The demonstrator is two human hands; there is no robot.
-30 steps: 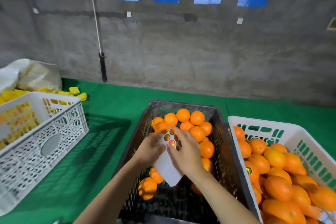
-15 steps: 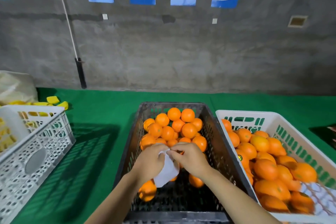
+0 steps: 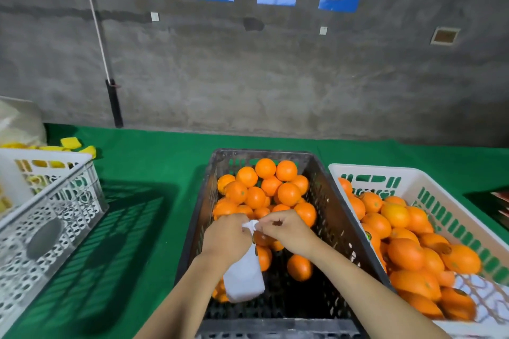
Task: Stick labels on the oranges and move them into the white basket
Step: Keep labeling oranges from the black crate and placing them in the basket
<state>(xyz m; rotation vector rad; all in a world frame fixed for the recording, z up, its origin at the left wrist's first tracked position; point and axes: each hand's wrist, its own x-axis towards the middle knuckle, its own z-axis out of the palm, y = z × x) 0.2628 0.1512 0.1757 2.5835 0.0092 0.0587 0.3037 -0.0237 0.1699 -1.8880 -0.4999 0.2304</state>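
Observation:
A black crate (image 3: 327, 201) in the middle holds a pile of oranges (image 3: 264, 190) at its far end and a few loose ones nearer me. To its right stands the white basket (image 3: 413, 176) with green slots, full of oranges (image 3: 405, 250). My left hand (image 3: 225, 237) grips a white label sheet (image 3: 243, 275) that hangs down below it. My right hand (image 3: 286, 231) pinches the sheet's top edge, fingertips meeting those of the left hand above the black crate. The sheet's printed side is hidden from me.
Another white perforated crate (image 3: 46, 217) with yellow items sits at the left on the green tablecloth (image 3: 143, 201). A grey concrete wall with posters rises behind. A black pole (image 3: 114, 104) leans on the wall. A dark object (image 3: 498, 206) lies at the far right edge.
The sheet has turned from face-up with stickers showing to hanging folded below my left hand. Both hands stay together at its top edge. The camera has tilted up.

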